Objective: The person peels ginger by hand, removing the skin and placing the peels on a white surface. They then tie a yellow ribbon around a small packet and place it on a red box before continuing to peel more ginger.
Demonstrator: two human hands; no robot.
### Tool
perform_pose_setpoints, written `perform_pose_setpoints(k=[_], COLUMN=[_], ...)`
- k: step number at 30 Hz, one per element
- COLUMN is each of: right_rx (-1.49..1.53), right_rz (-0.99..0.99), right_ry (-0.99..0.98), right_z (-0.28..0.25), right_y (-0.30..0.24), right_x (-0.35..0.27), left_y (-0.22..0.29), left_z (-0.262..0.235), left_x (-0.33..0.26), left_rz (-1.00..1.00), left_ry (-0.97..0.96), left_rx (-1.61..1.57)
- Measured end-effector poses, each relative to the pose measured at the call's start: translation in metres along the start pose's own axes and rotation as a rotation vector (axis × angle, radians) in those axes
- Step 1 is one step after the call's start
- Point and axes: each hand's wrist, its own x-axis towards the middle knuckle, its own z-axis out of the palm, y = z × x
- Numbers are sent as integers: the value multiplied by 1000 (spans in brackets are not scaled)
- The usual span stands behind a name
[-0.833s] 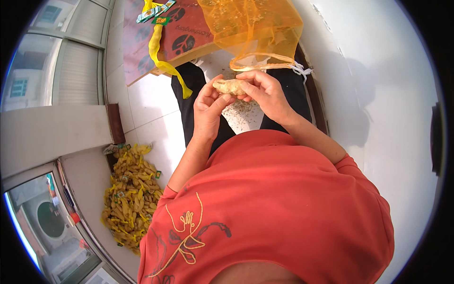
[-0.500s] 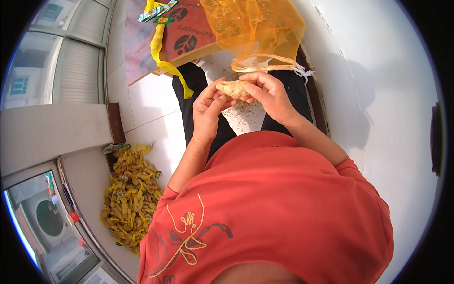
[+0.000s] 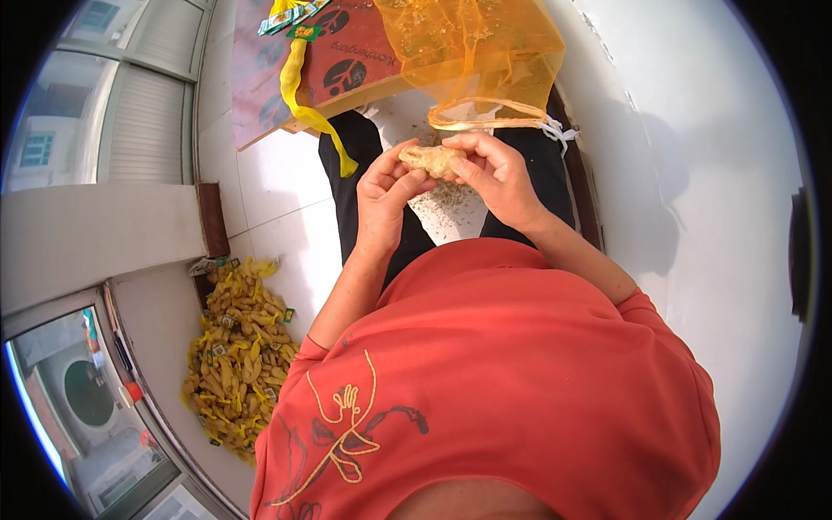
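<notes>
Between my two hands, over my lap, is a knobby tan piece that looks like ginger root (image 3: 433, 159). Fingers and thumb of my left hand (image 3: 381, 195) pinch its left end. My right hand (image 3: 503, 182) grips the other end, its thumb lying on top and the fingers behind. Part of the root is hidden under the fingertips. Just beyond my hands, the wide drawstring mouth of an orange mesh bag (image 3: 472, 43) hangs over the table edge. A yellow net sleeve (image 3: 295, 82) with a green label dangles toward my left knee.
The red-brown board table (image 3: 368, 43) stands ahead, with a bunch of labels (image 3: 295, 17) at its far left. On the floor at left lies a heap of tan roots in yellow nets (image 3: 247, 347). Crumbs (image 3: 446, 208) litter the floor between my legs. A white wall (image 3: 711, 260) rises at right.
Both hands keep hold of the ginger root, which looks slightly turned between the fingers. The whole view has shifted a little.
</notes>
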Motion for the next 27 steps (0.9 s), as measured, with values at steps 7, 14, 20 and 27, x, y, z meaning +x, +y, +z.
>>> perform_pose_setpoints(k=[7,14,20,27], right_rx=[-7,-83,55,111], right_rz=[-22,-57,98,108], right_ry=[-1,-4,-16,-17], right_z=[0,0,-6,-6], right_y=[0,-2,7,6], right_x=[0,-2,1,1], left_y=[-1,-1,-1,-2], left_z=[-2,-2,-1,-4], left_x=[1,0,0,-1], left_rz=[-24,-8,-12,-37], left_ry=[2,-5,4,2], left_rx=[-71,37,11,40])
